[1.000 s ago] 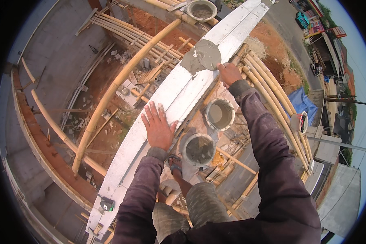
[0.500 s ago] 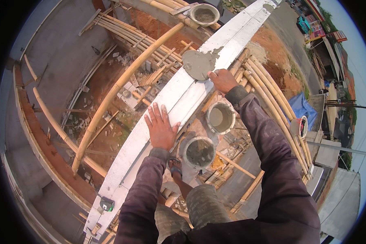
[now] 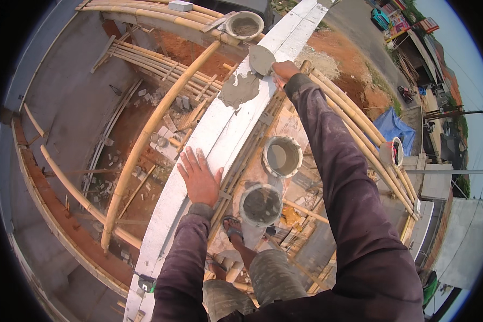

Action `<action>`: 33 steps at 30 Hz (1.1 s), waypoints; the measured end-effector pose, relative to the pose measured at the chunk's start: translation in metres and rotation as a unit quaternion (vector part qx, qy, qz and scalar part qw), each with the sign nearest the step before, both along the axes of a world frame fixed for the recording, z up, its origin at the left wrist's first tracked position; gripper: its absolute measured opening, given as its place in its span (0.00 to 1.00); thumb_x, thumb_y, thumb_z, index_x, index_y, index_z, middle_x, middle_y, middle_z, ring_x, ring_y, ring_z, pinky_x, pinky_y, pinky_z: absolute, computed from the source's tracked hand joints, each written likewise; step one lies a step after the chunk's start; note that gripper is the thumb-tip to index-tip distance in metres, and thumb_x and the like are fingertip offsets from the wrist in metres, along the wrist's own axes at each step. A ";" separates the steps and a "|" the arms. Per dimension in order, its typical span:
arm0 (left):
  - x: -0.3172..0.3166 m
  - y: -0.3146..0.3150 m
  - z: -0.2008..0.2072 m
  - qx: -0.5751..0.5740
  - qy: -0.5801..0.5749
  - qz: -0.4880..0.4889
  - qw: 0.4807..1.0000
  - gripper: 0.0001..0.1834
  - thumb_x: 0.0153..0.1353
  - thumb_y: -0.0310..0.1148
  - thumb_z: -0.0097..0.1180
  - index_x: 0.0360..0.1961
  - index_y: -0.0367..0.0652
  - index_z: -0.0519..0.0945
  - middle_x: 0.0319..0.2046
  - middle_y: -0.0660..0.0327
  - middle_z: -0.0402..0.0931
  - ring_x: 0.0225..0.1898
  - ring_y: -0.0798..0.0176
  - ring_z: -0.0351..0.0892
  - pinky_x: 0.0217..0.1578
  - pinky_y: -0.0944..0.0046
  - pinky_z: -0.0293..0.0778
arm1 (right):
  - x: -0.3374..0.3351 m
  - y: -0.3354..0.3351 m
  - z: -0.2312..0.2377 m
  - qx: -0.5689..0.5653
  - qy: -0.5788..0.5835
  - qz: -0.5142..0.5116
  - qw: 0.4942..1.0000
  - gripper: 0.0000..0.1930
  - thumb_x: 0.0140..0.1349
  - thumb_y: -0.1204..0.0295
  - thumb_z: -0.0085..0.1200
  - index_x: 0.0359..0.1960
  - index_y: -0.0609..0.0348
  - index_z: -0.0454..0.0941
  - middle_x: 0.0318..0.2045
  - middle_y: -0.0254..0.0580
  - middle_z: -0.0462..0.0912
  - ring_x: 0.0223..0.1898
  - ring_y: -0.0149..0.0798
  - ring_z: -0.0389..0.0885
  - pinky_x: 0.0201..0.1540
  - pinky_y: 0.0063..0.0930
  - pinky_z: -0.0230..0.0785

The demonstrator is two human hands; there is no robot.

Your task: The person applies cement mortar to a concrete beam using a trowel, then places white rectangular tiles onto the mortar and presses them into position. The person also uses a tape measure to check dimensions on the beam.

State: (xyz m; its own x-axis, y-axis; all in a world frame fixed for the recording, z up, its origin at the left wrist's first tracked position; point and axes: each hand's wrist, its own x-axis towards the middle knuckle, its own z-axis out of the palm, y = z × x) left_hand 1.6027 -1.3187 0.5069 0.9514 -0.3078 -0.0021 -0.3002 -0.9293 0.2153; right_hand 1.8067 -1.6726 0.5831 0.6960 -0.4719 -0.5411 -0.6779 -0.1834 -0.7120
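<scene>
My left hand (image 3: 201, 177) lies flat, fingers spread, on top of a long white block wall (image 3: 212, 134) that runs diagonally away from me. Farther along, my right hand (image 3: 285, 72) grips the handle of a round trowel (image 3: 262, 60) coated in grey mortar. The trowel is tilted up over the wall's top, just beyond a wet mortar patch (image 3: 239, 90). My fingers hide most of the handle. Right of the wall stand two buckets of grey mix, one farther bucket (image 3: 282, 175) and one nearer bucket (image 3: 260, 224).
Left of the wall is a drop to rubble, crossed by a bamboo pole (image 3: 145, 139). Another mortar bucket (image 3: 228, 26) stands at the far end near bamboo poles. A tape measure (image 3: 145, 283) rests on the wall near me. Bamboo rails (image 3: 354, 118) line the right side.
The trowel has moved away and lifted off the mortar, leaving a spread patch on the wall. My left hand stays flat on the wall. The whole view has shifted.
</scene>
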 end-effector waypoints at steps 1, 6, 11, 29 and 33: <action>-0.001 0.001 0.001 -0.023 -0.030 -0.004 0.999 0.46 0.65 0.55 0.49 0.71 0.30 0.52 0.73 0.39 0.40 0.75 0.37 0.35 0.71 0.39 0.35 | -0.004 0.015 -0.001 0.033 -0.009 -0.012 0.999 0.13 0.60 0.68 0.48 0.36 0.67 0.76 0.26 0.52 0.78 0.22 0.43 0.77 0.20 0.39 0.67; 0.001 -0.001 0.004 0.021 0.017 -0.006 1.000 0.45 0.67 0.55 0.47 0.71 0.30 0.52 0.74 0.39 0.38 0.75 0.37 0.33 0.71 0.39 0.34 | -0.015 0.064 0.013 -0.049 0.005 0.177 0.983 0.15 0.58 0.70 0.46 0.39 0.68 0.79 0.31 0.56 0.84 0.27 0.43 0.85 0.25 0.40 0.75; 0.000 0.000 0.004 -0.004 -0.008 -0.002 1.000 0.44 0.66 0.57 0.47 0.71 0.33 0.54 0.74 0.40 0.38 0.75 0.39 0.33 0.71 0.39 0.34 | -0.004 0.094 0.031 -0.538 -0.107 0.269 0.792 0.10 0.58 0.71 0.53 0.36 0.54 0.86 0.37 0.47 0.87 0.44 0.48 0.85 0.42 0.44 0.74; 0.001 0.004 -0.001 -0.022 0.011 0.013 1.000 0.44 0.66 0.59 0.45 0.72 0.36 0.54 0.74 0.42 0.38 0.75 0.40 0.33 0.71 0.40 0.34 | -0.042 0.103 0.144 -0.485 -0.079 0.450 0.745 0.15 0.56 0.68 0.58 0.40 0.68 0.76 0.36 0.59 0.83 0.40 0.59 0.82 0.41 0.47 0.74; 0.002 0.014 0.012 -0.065 0.045 -0.017 0.997 0.41 0.66 0.52 0.50 0.71 0.34 0.56 0.74 0.41 0.39 0.75 0.39 0.34 0.71 0.40 0.35 | -0.135 0.093 0.139 -0.396 -0.203 0.289 0.848 0.18 0.59 0.66 0.58 0.39 0.70 0.69 0.32 0.66 0.80 0.36 0.64 0.81 0.39 0.52 0.71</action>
State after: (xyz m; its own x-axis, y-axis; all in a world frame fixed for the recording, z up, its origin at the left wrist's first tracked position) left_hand 1.6052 -1.3049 0.5187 0.9380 -0.3438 -0.0450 -0.3056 -0.8810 0.3611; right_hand 1.6714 -1.5795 0.7216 0.9878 -0.0916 0.1258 -0.0400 -0.9306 -0.3638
